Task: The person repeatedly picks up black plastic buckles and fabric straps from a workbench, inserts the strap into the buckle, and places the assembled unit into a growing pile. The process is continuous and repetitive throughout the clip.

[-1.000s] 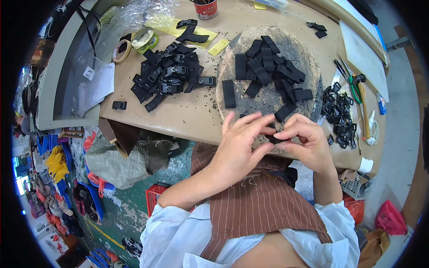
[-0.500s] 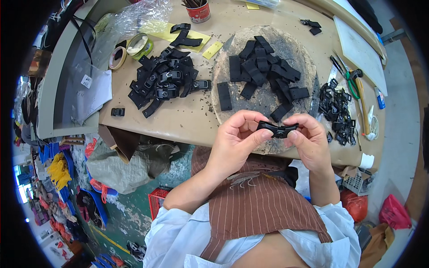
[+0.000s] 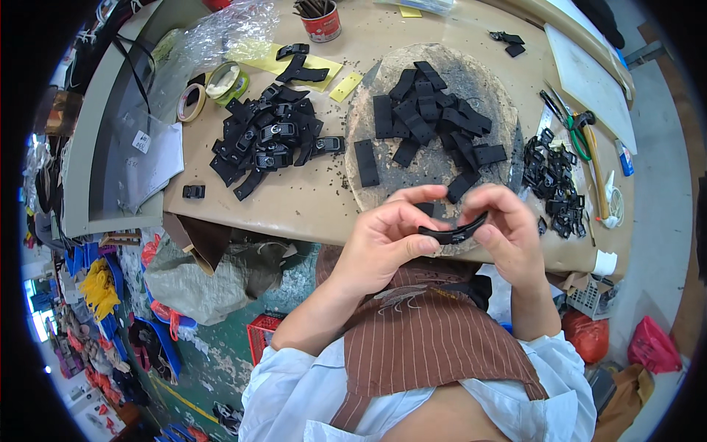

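Between my two hands, at the near edge of the bench, is a black strap with a buckle [image 3: 454, 235], bent upward at its right end. My left hand [image 3: 384, 240] pinches its left end between thumb and fingers. On the right end, my right hand [image 3: 508, 234] has thumb and fingers closed, slightly blurred. Just beyond them, black strap pieces [image 3: 416, 118] with small holes lie heaped on a round, worn block [image 3: 361, 96]. To the left sits a pile of black straps with buckles [image 3: 276, 132]. Loose black buckles [image 3: 552, 173] are heaped on the right.
A hammer [image 3: 598, 166] and green-handled pliers [image 3: 577, 138] lie at the right. A red can [image 3: 322, 27] of thin rods stands at the back. Left are a tape roll [image 3: 191, 102], a green tin [image 3: 230, 92] and one small black buckle [image 3: 194, 191]. Tiny dark bits dot the bench [image 3: 287, 214].
The strap with the buckle has tilted and curved more, its right end now higher. My right fingers have shifted around that end, and both hands have moved slightly.
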Demonstrator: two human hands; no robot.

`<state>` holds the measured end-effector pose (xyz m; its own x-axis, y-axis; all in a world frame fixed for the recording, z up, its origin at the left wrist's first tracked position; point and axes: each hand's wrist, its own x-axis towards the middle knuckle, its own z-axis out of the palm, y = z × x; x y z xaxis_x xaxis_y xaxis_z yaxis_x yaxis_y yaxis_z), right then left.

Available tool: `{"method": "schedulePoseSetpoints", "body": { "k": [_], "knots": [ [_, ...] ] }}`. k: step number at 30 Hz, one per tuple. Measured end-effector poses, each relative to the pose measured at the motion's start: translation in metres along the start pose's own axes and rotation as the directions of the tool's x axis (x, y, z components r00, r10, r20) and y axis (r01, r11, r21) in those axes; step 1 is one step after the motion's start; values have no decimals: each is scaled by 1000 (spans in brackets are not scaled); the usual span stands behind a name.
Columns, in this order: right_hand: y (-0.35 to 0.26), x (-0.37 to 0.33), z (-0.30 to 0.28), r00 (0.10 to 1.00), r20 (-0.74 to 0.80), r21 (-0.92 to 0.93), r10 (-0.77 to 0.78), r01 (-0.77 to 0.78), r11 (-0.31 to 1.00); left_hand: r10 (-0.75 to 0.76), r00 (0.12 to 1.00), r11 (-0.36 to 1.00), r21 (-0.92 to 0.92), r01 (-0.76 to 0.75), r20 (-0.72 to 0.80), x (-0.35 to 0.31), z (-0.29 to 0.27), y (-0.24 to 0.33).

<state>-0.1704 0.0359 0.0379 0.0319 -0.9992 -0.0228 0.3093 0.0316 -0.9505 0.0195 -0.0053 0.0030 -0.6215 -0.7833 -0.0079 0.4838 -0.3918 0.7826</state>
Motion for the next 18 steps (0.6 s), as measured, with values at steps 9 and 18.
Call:
{"method": "schedulePoseSetpoints", "body": {
  "k": [9, 18],
  "knots": [
    [9, 6, 2, 963, 129, -412, -237, 270, 870, -213, 964, 857, -504, 107, -157, -3, -4, -12],
    [15, 29, -87, 934, -223, -840, -281, -38, 541, 204, 895, 970, -39, -238, -396, 17, -76, 44]
  ]
}}
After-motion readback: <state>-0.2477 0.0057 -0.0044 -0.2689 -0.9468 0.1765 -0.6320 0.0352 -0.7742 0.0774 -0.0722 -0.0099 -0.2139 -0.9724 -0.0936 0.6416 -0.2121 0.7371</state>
